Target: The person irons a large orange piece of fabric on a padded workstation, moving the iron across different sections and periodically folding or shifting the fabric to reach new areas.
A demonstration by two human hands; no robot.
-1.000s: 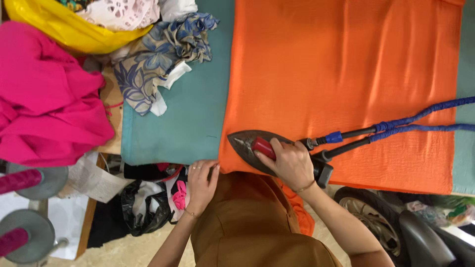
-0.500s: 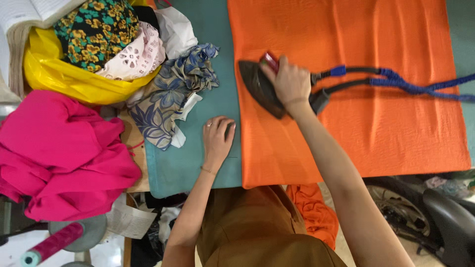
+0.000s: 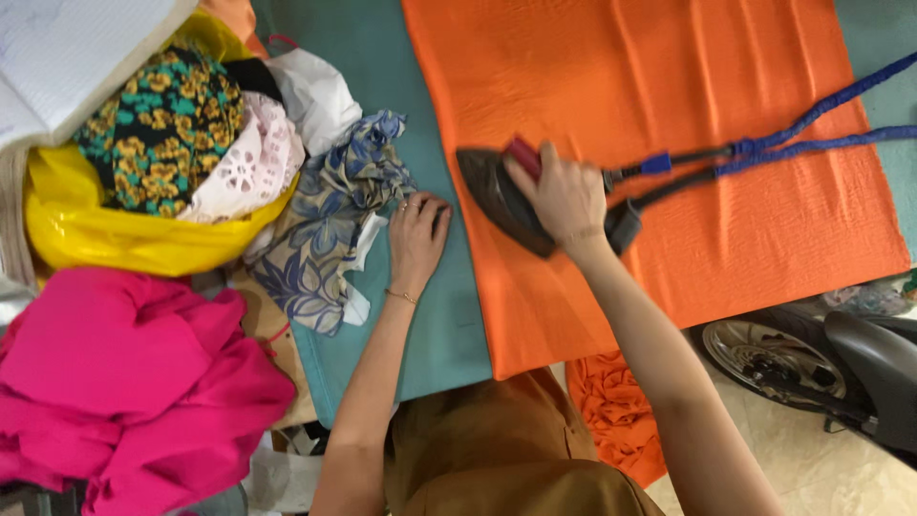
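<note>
Pressing is under way: the right hand [image 3: 565, 196] grips the iron [image 3: 504, 199] on the orange cloth's [image 3: 669, 124] left edge, while the left hand [image 3: 416, 235] lies open, flat on the teal counter [image 3: 435, 325] beside it. Next likely calls for gliding onward, clear of the blue cord [image 3: 793, 143].

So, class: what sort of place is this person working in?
Probably a small home tailoring or ironing workspace. The right hand runs an iron over orange cloth on a padded table, with fabric piles beside it and a scooter parked close.
</note>
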